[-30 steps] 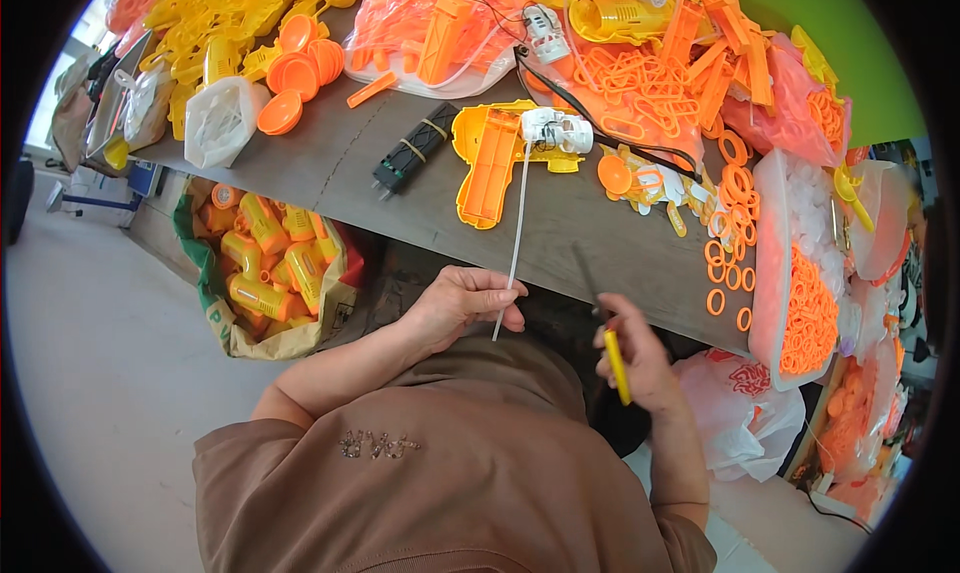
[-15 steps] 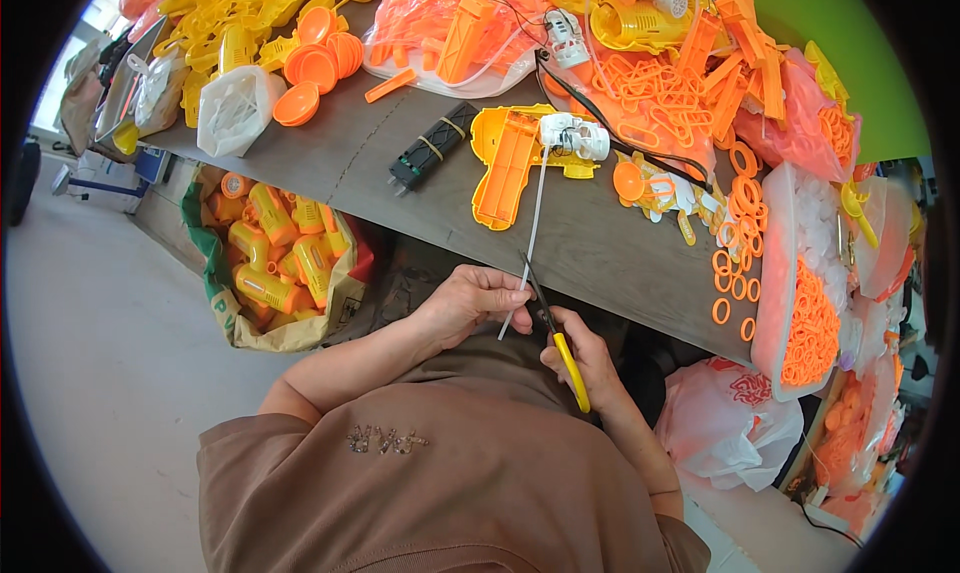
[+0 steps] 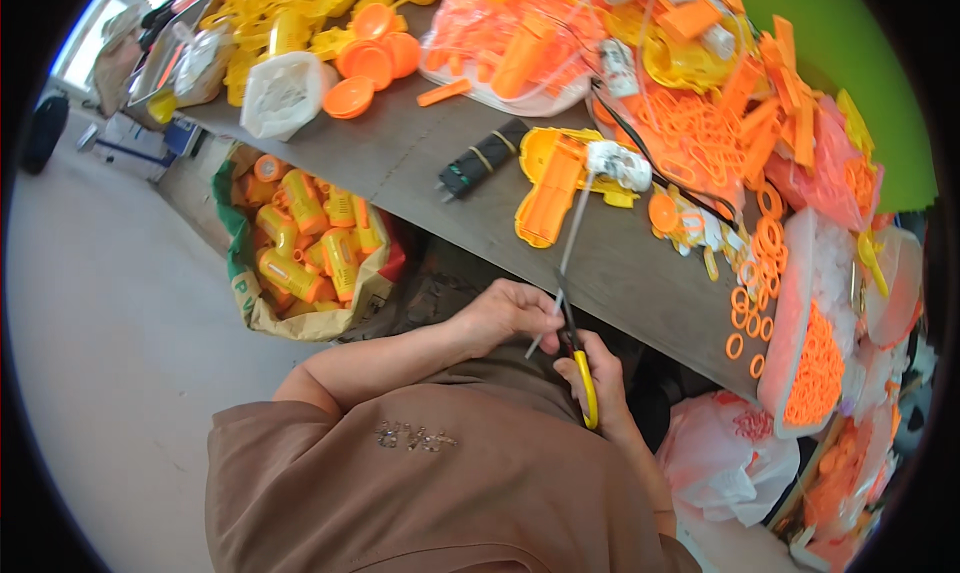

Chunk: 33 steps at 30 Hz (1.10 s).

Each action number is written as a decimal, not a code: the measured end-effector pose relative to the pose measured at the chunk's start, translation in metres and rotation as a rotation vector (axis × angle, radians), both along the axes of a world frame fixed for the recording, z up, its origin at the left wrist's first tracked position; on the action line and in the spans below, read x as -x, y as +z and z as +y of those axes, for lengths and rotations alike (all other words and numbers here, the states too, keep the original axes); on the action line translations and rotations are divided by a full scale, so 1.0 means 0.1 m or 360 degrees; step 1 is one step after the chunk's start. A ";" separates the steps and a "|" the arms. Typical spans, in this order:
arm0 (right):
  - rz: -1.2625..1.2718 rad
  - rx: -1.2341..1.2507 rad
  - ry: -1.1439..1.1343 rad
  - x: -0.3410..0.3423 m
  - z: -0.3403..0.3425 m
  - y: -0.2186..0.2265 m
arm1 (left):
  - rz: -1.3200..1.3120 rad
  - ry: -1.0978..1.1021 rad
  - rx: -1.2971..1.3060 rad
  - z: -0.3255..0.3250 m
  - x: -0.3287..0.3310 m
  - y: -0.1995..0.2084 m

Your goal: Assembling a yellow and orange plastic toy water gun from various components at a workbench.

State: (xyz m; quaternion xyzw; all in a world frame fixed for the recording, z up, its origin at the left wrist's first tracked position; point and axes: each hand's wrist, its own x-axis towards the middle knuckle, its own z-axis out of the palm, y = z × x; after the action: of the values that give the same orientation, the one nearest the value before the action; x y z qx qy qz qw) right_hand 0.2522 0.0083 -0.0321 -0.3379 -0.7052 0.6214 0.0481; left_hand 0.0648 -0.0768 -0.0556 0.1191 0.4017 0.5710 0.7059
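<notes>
My left hand [image 3: 515,313] pinches a thin whitish plastic tube [image 3: 573,235] close to its lower end. The tube runs up to a white mechanism [image 3: 618,165], which sits on a yellow toy-gun half shell [image 3: 540,153]. An orange grip-shaped part [image 3: 552,201] lies in that shell. In my right hand [image 3: 603,371] are scissors with yellow handles [image 3: 587,393] and dark blades. Their blades point up and meet the tube just above my left fingers; whether they are closed on it is too blurred to tell.
A black rod-shaped bundle [image 3: 482,160] lies left of the shell. Orange cups [image 3: 366,65] and a white bag-lined container [image 3: 282,98] stand farther left. Orange rings [image 3: 768,251] and a bin of small orange rings [image 3: 815,373] are at right. A sack [image 3: 250,308] of yellow-orange parts stands below the table edge.
The view has shifted, so the table things appear farther right and slightly lower. My hands keep the same hold on the tube and scissors, with the blades still at the tube.
</notes>
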 end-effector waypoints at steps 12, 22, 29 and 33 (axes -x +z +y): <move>-0.0361 -0.1394 0.0174 -0.39 0.82 0.51 | 0.3026 0.1380 0.0348 -0.80 2.39 0.89; -0.0376 -0.1843 0.0200 -0.18 1.02 0.53 | 0.3949 0.0803 0.0655 -0.61 2.87 0.91; -0.0078 -0.1779 0.0062 0.82 0.24 0.19 | 0.3119 0.0279 -0.1303 0.21 1.04 0.98; -0.0047 -0.1902 -0.0037 0.87 0.26 0.04 | 0.2935 -0.0142 -0.1559 0.46 0.76 0.79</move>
State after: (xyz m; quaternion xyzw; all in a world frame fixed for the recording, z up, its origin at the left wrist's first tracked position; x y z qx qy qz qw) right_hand 0.1648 0.0344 -0.0279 -0.2686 -0.9294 0.1118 0.2270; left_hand -0.0114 -0.0312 0.0232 0.7967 0.5044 0.3324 0.0205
